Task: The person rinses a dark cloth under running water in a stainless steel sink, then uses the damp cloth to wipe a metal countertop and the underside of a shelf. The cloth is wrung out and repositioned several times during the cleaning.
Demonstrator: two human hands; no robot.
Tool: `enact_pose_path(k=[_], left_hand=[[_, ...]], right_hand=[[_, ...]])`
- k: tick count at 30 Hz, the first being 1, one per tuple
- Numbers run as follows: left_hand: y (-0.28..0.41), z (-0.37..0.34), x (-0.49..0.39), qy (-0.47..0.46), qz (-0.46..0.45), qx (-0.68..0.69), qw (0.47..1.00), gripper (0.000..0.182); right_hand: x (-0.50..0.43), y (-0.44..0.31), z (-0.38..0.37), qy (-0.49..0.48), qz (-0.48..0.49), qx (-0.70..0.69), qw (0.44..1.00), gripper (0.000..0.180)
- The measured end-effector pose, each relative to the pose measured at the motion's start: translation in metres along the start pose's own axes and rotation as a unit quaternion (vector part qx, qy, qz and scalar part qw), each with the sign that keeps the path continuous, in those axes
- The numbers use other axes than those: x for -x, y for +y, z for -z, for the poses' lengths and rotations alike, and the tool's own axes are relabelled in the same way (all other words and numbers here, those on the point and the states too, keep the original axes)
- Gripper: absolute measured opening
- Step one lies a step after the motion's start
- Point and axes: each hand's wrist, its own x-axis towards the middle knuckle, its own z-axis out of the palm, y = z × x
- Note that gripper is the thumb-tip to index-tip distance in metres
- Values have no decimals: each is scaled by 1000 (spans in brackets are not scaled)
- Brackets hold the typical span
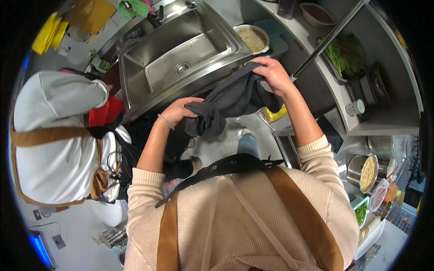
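Observation:
A dark grey cloth [237, 96] hangs stretched between my two hands, in front of a stainless steel sink [206, 76]. My left hand [179, 110] grips its bunched, twisted end. At the other end my right hand [272, 75] pinches the upper edge, and the cloth drapes down in folds below those fingers. Both hands are over the floor, just on my side of the sink's front rim. The sink basin has a round drain [183, 69] in its bottom, and a dark faucet [156, 21] stands at its far left.
Close at my left stands a person [51, 162] in a white top and brown apron straps. A white bowl of sprouts [252, 39] is right of the sink. A metal pole [329, 40] crosses before shelves with leafy greens [344, 56]. Pots [356, 169] stand on the right.

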Motion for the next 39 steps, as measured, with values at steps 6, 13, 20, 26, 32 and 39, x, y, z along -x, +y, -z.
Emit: enact_pose_path(k=[6, 13, 20, 26, 32, 39], left_hand=[[44, 4, -42, -103, 62, -100, 988, 49], [66, 14, -75, 38, 53, -41, 997, 36], [84, 40, -88, 67, -103, 100, 987, 35], [90, 39, -109, 49, -37, -133, 989, 52], [64, 39, -122, 0, -62, 171, 983, 29], [72, 37, -114, 48, -57, 13, 997, 12]], right_hand=[[-57, -33, -1, -65, -3, -46, 997, 19], [-111, -86, -21, -153, 14, -193, 969, 20], [-156, -132, -25, -146, 105, -191, 965, 15], [-183, -136, -31, -83, 169, -33, 982, 15], [-102, -68, 7, 167, 305, 423, 837, 49], [-6, -69, 110, 614, 312, 470, 552, 56]])
